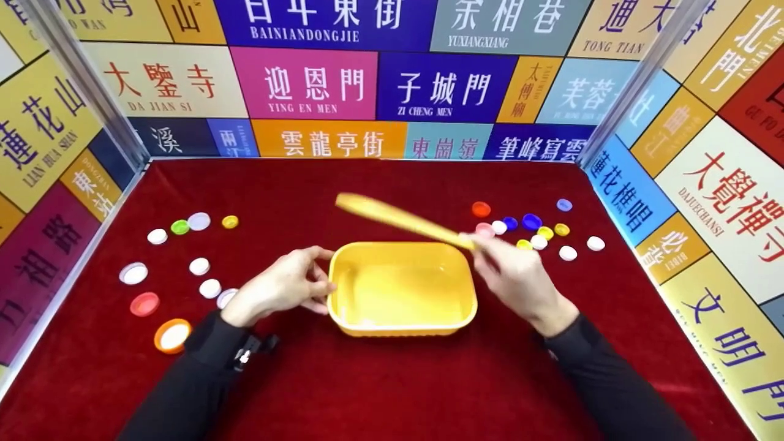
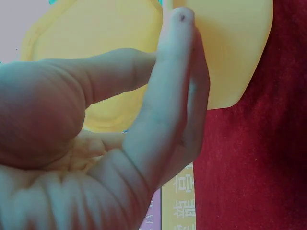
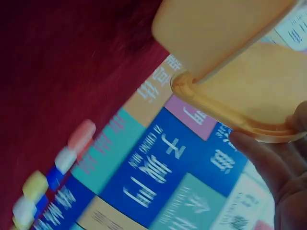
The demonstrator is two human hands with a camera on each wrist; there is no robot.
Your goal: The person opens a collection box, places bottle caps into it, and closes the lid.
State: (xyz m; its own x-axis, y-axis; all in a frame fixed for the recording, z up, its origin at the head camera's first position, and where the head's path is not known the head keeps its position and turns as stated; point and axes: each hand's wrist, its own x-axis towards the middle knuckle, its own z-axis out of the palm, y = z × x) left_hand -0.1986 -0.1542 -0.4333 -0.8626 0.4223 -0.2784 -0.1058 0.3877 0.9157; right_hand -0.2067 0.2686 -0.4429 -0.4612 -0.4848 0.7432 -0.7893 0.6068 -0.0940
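Note:
A yellow rectangular plastic box stands on the red cloth with its top uncovered, and nothing shows inside. At its left end my left hand holds the rim and wall with bent fingers. The left wrist view shows the fingers against the box's outer wall. Above the box's far right corner my right hand grips a yellow lid by its edge. Tilted and nearly edge-on in the head view, the lid is blurred. The right wrist view shows its raised border and the fingers pinching one corner.
Several bottle caps lie to the left, among them an orange-rimmed cap and a red cap. On the right are more, including a blue cap and a white cap. Panels with printed signs surround the cloth.

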